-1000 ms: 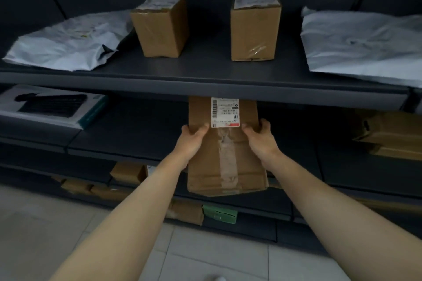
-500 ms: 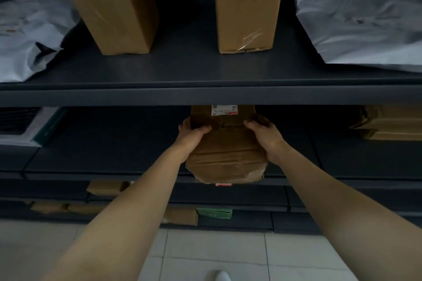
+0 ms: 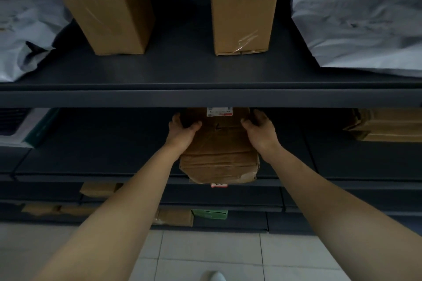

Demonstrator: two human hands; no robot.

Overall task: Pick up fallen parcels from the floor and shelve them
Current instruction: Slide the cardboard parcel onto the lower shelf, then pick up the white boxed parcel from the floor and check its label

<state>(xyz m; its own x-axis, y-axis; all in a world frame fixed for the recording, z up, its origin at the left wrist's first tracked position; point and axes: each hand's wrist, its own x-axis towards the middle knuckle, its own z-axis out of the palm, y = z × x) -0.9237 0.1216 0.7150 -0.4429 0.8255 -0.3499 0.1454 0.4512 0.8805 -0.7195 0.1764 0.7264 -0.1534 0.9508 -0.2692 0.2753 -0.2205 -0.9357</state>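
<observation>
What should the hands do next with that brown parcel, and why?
Probably slide it a little further back, then let go. Both the left hand and the right hand grip the brown parcel by its sides on the middle shelf, but its near end, with a small label, seems to stick out past the shelf's front edge, so it could tip off.

Two boxes [image 3: 109, 9] side by side on upper shelf [image 3: 205, 98], mailer bags [image 3: 360, 29] at either end; parcel [image 3: 219, 153] on shelf below, between both hands [image 3: 182, 130].
</observation>
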